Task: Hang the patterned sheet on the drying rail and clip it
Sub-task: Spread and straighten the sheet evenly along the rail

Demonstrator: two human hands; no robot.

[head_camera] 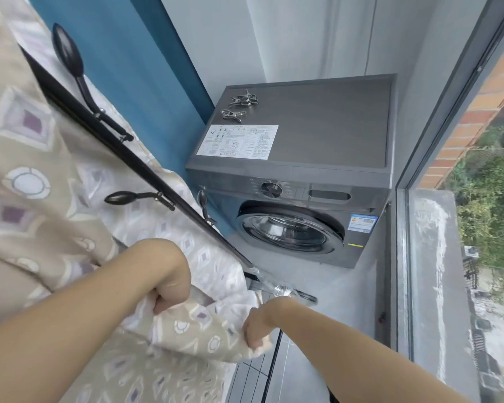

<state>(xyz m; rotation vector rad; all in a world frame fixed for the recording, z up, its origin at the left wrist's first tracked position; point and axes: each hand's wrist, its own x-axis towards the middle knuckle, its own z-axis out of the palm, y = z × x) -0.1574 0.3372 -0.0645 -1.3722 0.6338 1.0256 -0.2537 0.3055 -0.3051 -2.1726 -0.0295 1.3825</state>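
The patterned sheet (26, 175), beige with white and purple shapes, is draped over the black drying rail (146, 170), which slants from upper left down to the lower middle. My left hand (169, 289) grips a bunched fold of the sheet near the rail's lower end. Just to the right, my right hand (255, 330) pinches the sheet's edge. Black knobbed pegs (69, 53) stick out from the rail. Metal clips (243, 100) lie on top of the washing machine, apart from both hands.
A grey front-loading washing machine (332, 126) stands in the corner ahead, with a white label on its lid. A blue wall is to its left. A large window (463, 199) runs along the right. Grey floor lies between the rail and the window.
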